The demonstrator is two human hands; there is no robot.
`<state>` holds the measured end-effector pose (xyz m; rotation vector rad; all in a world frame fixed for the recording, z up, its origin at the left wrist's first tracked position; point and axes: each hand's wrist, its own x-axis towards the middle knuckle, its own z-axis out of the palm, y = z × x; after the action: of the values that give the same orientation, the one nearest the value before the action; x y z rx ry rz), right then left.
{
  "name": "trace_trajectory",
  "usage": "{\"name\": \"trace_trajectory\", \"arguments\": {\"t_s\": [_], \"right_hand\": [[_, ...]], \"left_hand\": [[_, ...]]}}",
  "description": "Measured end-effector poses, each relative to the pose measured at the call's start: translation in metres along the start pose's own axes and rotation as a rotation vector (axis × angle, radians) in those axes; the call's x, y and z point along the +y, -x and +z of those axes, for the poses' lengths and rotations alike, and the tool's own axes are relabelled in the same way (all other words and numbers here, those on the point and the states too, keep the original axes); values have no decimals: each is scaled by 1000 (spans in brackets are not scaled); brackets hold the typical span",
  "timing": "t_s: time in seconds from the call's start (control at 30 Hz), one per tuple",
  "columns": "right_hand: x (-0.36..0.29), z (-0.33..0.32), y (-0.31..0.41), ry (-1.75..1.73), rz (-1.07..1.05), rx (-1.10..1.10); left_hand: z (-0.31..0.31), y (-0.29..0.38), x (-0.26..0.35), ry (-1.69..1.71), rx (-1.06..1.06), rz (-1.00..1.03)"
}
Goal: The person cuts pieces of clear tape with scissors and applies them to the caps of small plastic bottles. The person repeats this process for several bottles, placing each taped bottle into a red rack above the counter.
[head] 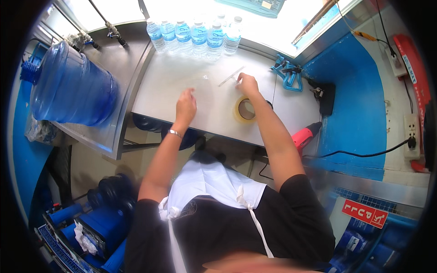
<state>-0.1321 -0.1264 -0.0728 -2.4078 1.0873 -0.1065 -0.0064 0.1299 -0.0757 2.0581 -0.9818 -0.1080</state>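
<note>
My left hand [186, 105] hovers over the near part of the white table [153, 99], fingers partly curled; whether it holds a clear film is not visible. My right hand [247, 83] is farther along, its fingertips close to a thin clear strip [232, 75]; a grip on it cannot be made out. Below the right hand, partly behind the forearm, lies a roll of clear packing tape [239, 114]. Between the hands a small transparent piece [205, 77] catches light. Several filled water bottles [199, 39] with blue labels stand upright at the table's far edge.
A large blue water jug [73, 85] lies on its side on the steel counter [106, 136] at left. At right are blue plastic handles [290, 76], a black object [327, 99] and a red heat gun [304, 136] with its cord. Valves [116, 36] stand at upper left.
</note>
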Motion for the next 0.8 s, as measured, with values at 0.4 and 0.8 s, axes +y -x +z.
{"name": "trace_trajectory", "arguments": {"t_s": [0.4,0.8], "right_hand": [[30,-30,-7,-879,253,62],[10,19,-13,-132,-64,152]], "left_hand": [[28,-81,-42,-147,-176,32],[34,-31,22,485,-238,-225]]}}
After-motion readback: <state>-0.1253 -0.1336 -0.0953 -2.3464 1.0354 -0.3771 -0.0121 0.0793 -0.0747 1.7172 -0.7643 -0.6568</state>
